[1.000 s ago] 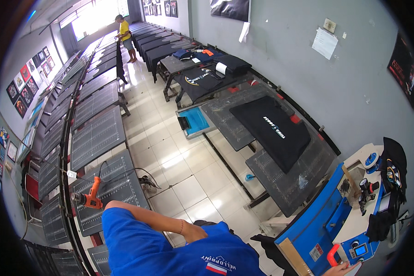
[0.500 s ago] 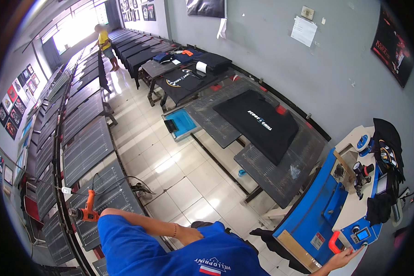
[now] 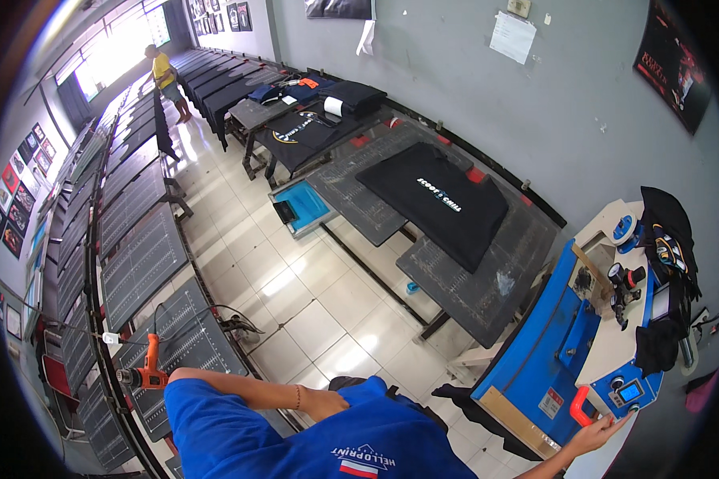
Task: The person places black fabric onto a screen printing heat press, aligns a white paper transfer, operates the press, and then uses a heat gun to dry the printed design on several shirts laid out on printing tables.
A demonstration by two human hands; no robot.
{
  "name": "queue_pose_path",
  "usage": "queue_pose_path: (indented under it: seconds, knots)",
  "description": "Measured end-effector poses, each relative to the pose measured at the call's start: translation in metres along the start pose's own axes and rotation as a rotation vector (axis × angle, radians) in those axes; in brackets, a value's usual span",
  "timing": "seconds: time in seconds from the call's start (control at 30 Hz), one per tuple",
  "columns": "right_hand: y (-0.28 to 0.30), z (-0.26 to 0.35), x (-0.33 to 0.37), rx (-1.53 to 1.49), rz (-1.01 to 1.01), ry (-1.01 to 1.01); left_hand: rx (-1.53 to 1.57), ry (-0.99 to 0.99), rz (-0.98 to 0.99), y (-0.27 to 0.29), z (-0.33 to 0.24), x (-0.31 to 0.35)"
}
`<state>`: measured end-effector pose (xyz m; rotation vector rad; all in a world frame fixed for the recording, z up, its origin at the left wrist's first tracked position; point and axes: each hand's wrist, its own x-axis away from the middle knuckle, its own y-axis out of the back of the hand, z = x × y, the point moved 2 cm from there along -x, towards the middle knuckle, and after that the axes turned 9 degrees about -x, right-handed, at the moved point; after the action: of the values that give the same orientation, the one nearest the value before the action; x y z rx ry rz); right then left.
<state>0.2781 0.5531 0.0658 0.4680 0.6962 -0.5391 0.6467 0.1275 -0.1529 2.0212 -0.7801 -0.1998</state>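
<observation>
My right hand (image 3: 594, 437) is at the front of a blue-and-cream heat press (image 3: 535, 359), its index finger stretched toward the lower edge of the control panel (image 3: 648, 390). A small lit screen (image 3: 631, 391) and a dark knob sit on that panel. Beside the hand stands the press's red handle (image 3: 579, 405), which it does not seem to hold. My left hand (image 3: 323, 404) rests against my waist with the arm bent, its fingers hidden by the blue shirt. Black cloth (image 3: 479, 415) hangs out at the press's near left side.
A black printed T-shirt (image 3: 439, 199) lies spread on a dark table board (image 3: 455, 295). Behind it are a blue screen frame (image 3: 303, 206) and folded dark shirts (image 3: 355, 97). An orange heat gun (image 3: 145, 369) lies on the left-hand boards. Far down the aisle stands a person in yellow (image 3: 164, 76).
The whole view has shifted slightly, with the tables and wall now further left and up. My right finger stays at the panel's lower edge, and my left hand keeps its place at my waist.
</observation>
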Motion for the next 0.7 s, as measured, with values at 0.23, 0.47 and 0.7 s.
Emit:
queue_pose_path:
  seconds: [0.23, 0.47, 0.7]
  knots:
    - [-0.007, 0.021, 0.006, 0.009, -0.029, -0.01, 0.04, -0.02, -0.052, -0.001, 0.0, 0.002]
    - [-0.004, 0.009, 0.002, 0.013, -0.029, 0.0, 0.028, -0.046, -0.089, 0.006, 0.0, 0.004]
    - [-0.007, 0.008, 0.003, 0.055, -0.035, -0.024, 0.017, -0.047, -0.077, -0.002, 0.005, 0.004]
